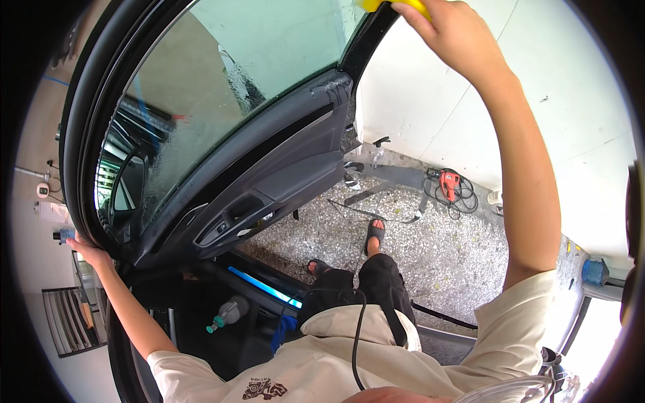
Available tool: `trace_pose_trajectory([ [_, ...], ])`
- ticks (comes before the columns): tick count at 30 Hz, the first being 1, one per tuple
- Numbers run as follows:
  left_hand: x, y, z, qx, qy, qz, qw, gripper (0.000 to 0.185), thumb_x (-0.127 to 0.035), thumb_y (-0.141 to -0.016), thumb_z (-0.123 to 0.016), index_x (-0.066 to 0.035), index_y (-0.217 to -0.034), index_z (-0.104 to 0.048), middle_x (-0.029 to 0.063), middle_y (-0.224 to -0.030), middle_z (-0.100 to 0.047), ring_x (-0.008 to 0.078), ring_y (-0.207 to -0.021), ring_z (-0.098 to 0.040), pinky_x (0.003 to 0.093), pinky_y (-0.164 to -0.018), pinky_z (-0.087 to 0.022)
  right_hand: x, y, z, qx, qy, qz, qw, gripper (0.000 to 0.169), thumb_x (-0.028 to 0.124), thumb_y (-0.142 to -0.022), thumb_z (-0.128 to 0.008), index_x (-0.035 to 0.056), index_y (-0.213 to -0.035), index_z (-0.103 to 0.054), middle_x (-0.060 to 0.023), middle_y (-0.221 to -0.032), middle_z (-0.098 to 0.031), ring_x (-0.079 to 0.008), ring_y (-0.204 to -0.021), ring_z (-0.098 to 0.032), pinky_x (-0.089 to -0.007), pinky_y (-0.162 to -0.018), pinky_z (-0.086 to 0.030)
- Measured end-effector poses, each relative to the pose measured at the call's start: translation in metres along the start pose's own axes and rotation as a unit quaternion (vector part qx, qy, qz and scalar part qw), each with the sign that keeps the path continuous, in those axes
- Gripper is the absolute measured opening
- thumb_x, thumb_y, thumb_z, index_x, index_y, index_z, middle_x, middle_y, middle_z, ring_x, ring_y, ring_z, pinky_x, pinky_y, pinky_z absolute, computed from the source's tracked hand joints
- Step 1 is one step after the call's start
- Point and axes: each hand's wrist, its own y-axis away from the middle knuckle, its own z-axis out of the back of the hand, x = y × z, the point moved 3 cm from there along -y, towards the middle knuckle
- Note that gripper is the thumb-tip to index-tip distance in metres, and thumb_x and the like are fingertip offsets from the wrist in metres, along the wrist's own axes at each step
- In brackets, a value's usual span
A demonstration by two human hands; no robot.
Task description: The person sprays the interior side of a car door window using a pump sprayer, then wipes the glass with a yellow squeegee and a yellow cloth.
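My right hand (pixel 448 25) is raised at the top of the view and grips a yellow hand tool (pixel 398 6), partly cut off by the picture's edge. The tool is by the upper corner of the car door's window glass (pixel 282 50), next to its black frame (pixel 370 38). The glass is wet and streaked. Far to the left, my left hand (pixel 90 253) is against the outer side of the black door surround (pixel 83 201); its fingers are partly hidden. A small blue object (pixel 65 236) shows beside those fingers; I cannot tell whether they touch it. Below the glass is the dark inner door panel (pixel 282 176), with wet marks.
A red corded power tool (pixel 449 184) lies on the speckled floor (pixel 443 252) by the white wall (pixel 428 111), near dark strips (pixel 398 174). A grey bottle with a green nozzle (pixel 229 313) is inside the car by a lit blue sill (pixel 264 286). A blue jug (pixel 594 272) stands right.
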Motion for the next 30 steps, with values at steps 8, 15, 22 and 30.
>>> trace_pose_trajectory([
  [8,-0.005,0.011,-0.012,-0.017,0.015,-0.008,1.000,0.069,-0.057,-0.091,-0.021,-0.001,-0.117,-0.051,0.0108,-0.112,-0.057,0.0226,-0.102,-0.053,0.0324,-0.091,-0.041,-0.006,0.006,-0.011,-0.023,0.015,-0.043,0.999,0.033,0.034,-0.086,-0.050,0.0013,-0.085,-0.054,-0.0212,-0.065,-0.058,-0.0370,-0.062,-0.058,-0.0444,-0.057,-0.046],
  [15,-0.005,0.010,-0.011,-0.077,-0.040,-0.042,0.995,0.040,-0.039,-0.092,-0.038,-0.004,-0.103,-0.054,0.0097,-0.102,-0.055,0.0223,-0.095,-0.053,0.0336,-0.088,-0.042,-0.010,0.027,-0.029,0.002,-0.056,-0.079,0.995,0.038,0.035,-0.092,-0.045,0.0011,-0.105,-0.055,-0.0179,-0.080,-0.062,-0.0266,-0.069,-0.061,-0.0359,-0.064,-0.047],
  [22,0.038,-0.010,0.049,0.024,-0.283,-0.146,0.948,0.053,-0.038,-0.096,-0.022,0.001,-0.098,-0.059,0.0074,-0.092,-0.062,0.0199,-0.090,-0.055,0.0325,-0.086,-0.040,-0.016,0.255,-0.110,0.467,-0.374,-0.439,0.670,0.033,0.029,-0.089,-0.045,0.0019,-0.103,-0.057,-0.0041,-0.068,-0.048,-0.0192,-0.060,-0.046,-0.0324,-0.054,-0.038],
  [30,0.137,-0.038,0.118,-0.083,-0.133,-0.101,0.983,0.054,-0.044,-0.095,-0.026,-0.002,-0.079,-0.056,0.0018,-0.073,-0.052,0.0116,-0.073,-0.046,0.0256,-0.072,-0.036,0.309,0.161,-0.222,0.319,-0.258,0.218,0.886,0.032,0.023,-0.082,-0.059,0.0008,-0.102,-0.048,-0.0182,-0.065,-0.058,-0.0359,-0.057,-0.058,-0.0445,-0.050,-0.045],
])
